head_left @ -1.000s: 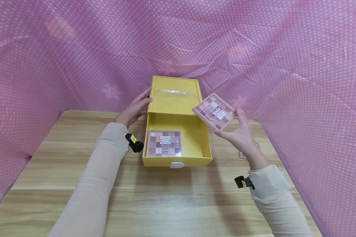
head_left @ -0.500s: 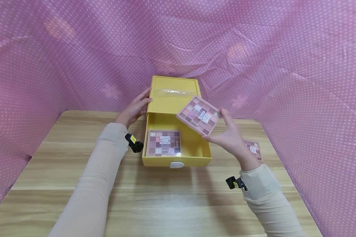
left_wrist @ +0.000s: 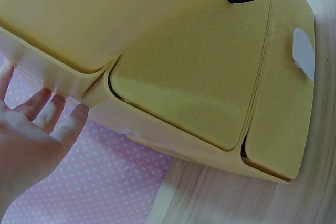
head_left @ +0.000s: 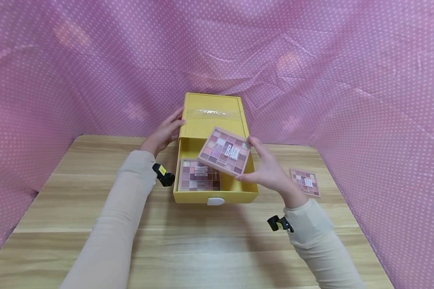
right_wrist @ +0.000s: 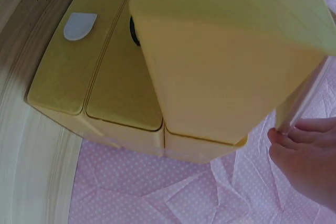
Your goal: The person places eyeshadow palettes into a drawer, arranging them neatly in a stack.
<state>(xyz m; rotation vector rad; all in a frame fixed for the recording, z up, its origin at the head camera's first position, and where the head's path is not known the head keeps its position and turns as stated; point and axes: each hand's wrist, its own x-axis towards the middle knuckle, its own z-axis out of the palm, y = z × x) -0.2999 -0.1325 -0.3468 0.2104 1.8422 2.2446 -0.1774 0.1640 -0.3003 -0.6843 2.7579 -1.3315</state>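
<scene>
My right hand (head_left: 271, 170) pinches a pink eyeshadow palette (head_left: 224, 151) by its right side, thumb at the near corner and fingers at the far one. The palette is tilted over the pulled-out top drawer (head_left: 235, 197) of a yellow drawer cabinet (head_left: 213, 100). A similar palette (head_left: 191, 181) lies in the drawer's left half, partly covered by the held one. With fingers extended, my left hand (head_left: 161, 134) rests against the cabinet's left side; the left wrist view shows the fingertips (left_wrist: 80, 113) at its side wall. In the right wrist view only the held palette's edge (right_wrist: 304, 100) shows.
Another palette (head_left: 305, 182) lies on the wooden table (head_left: 209, 253), right of the cabinet. Two lower drawers (left_wrist: 194, 77) are closed beneath the open one, the bottom one with a white tab (left_wrist: 303, 53). A pink dotted curtain (head_left: 217, 48) hangs behind and at both sides.
My right hand has carried the palette leftward and nearer, from beside the cabinet to over the open drawer. The palette on the table has come fully into sight. My left hand stays put.
</scene>
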